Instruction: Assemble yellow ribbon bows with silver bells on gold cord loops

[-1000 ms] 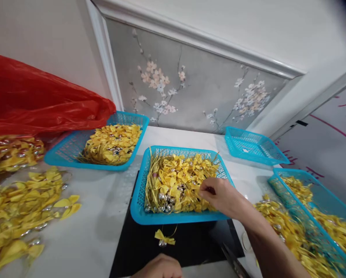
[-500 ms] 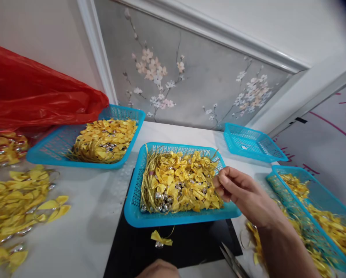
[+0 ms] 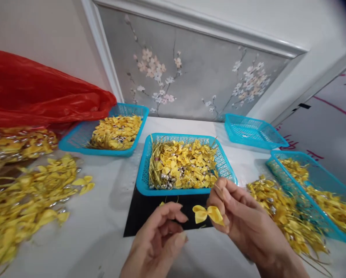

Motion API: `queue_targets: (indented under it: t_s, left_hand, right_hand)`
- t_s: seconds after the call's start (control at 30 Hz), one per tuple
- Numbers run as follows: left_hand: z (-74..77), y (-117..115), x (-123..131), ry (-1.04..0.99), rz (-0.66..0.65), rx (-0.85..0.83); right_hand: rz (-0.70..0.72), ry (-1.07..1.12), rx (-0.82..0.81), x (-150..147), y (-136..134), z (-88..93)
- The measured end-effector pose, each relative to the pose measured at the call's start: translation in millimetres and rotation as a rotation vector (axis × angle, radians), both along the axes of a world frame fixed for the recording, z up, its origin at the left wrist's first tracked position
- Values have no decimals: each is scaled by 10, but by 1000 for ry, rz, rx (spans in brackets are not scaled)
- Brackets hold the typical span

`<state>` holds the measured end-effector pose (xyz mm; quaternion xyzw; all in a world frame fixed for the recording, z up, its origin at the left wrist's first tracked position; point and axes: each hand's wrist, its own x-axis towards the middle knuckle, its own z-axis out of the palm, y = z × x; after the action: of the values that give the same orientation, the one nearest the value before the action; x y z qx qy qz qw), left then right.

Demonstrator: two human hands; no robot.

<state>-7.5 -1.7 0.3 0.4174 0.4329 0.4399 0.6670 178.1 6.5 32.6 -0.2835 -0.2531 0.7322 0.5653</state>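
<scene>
My right hand (image 3: 239, 212) pinches a thin cord between thumb and fingers. From it hangs a yellow ribbon bow (image 3: 208, 214), just in front of the blue basket. My left hand (image 3: 161, 239) is to the left of the bow, its fingers curved and apart with nothing in them. Behind both hands stands the middle blue basket (image 3: 187, 191), filled with yellow bows, silver bells and gold cords. A black mat (image 3: 138, 216) lies under its front edge. Another bow on the mat is mostly hidden by my left hand.
Yellow bows (image 3: 36, 197) are heaped on the white table at left, beside a red plastic bag (image 3: 45, 92). A left basket (image 3: 74, 141) and a right basket (image 3: 312, 170) hold more bows. Another blue basket (image 3: 255, 133) stands at the back right. Loose bows (image 3: 285, 212) lie right of my hand.
My right hand has moved from the basket's right rim toward me, and a bow now shows hanging from it. My left hand has risen into view beside it. The scissors no longer show.
</scene>
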Motion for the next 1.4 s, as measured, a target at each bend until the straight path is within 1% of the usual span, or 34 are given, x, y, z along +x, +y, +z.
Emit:
queue_targets:
  t_s: [0.07,0.13,0.17,0.2,0.27,0.33,0.37,0.43,0.53,0.63,0.73,0.83,0.93,1.0,1.17,1.4]
  left_hand:
    - [43,-20,37,-58,-86,0]
    - [68,-31,57,-38,-188,23]
    - [73,-34,60,-7,-212,44]
    - [74,-35,59,27,-210,75]
    - [60,-31,46,86,-145,171]
    - [38,-23,27,133,-64,322]
    - [29,-18,18,156,-37,401]
    - [22,-11,5,200,-20,525]
    - [40,-18,-3,259,-33,604]
    - [57,-32,4,299,-52,637]
    - [41,-39,16,286,-86,673]
    - [21,-42,19,270,-89,684]
    - [28,-55,8,291,-56,665]
    - [40,-67,-4,315,-36,654]
    - [35,-85,-22,333,-8,650]
    - [4,-85,-18,357,-13,645]
  right_hand:
    - [26,-38,21,-67,-120,-41]
    - [31,-110,45,-113,-217,-94]
    - [16,-163,59,-123,-256,-123]
    - [-15,-226,79,-122,-289,-151]
    - [-122,-365,124,-89,-341,-201]
    - [-225,-482,158,-27,-385,-232]
    - [-252,-524,165,6,-407,-240]
    - [-257,-585,169,63,-454,-239]
    - [-195,-651,186,95,-520,-212]
    - [-119,-723,230,68,-539,-170]
    - [-93,-863,341,18,-492,-125]
    - [-103,-1007,451,-18,-431,-82]
    - [-115,-1092,506,-33,-410,-65]
    - [-133,-1129,521,-38,-420,-77]
    - [-239,-1183,552,-47,-470,-138]
    - [-225,-1285,654,-10,-507,-116]
